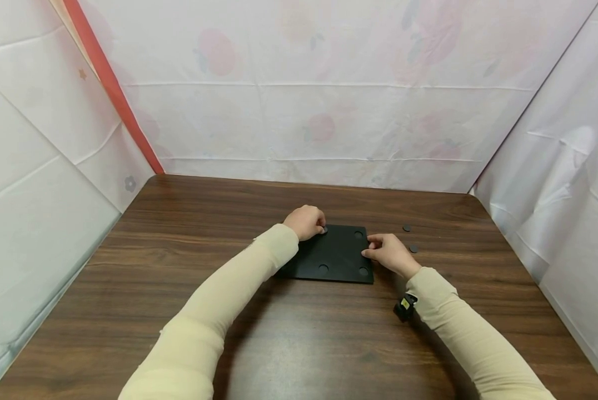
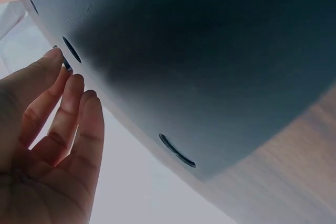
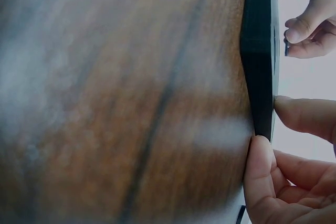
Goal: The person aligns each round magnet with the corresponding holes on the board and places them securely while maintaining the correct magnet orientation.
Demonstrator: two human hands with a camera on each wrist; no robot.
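Observation:
A flat black board (image 1: 341, 253) with round recesses lies on the table. My left hand (image 1: 306, 222) is over its far edge and pinches a small dark disc (image 2: 67, 65) between thumb and fingertips. In the left wrist view, the disc is tilted on edge close to a recess (image 2: 72, 50), apart from it. At the board's right edge, my right hand (image 1: 389, 253) grips the side, thumb on the top face and index finger against the edge, as the right wrist view shows. Part of the board's left side is hidden behind my left arm.
Two loose dark discs, one farther back (image 1: 406, 228) and one nearer (image 1: 413, 249), lie on the brown wooden table (image 1: 299, 339) right of the board. A small black device (image 1: 405, 307) is at my right wrist. White patterned curtains (image 1: 299, 111) stand behind and beside the table.

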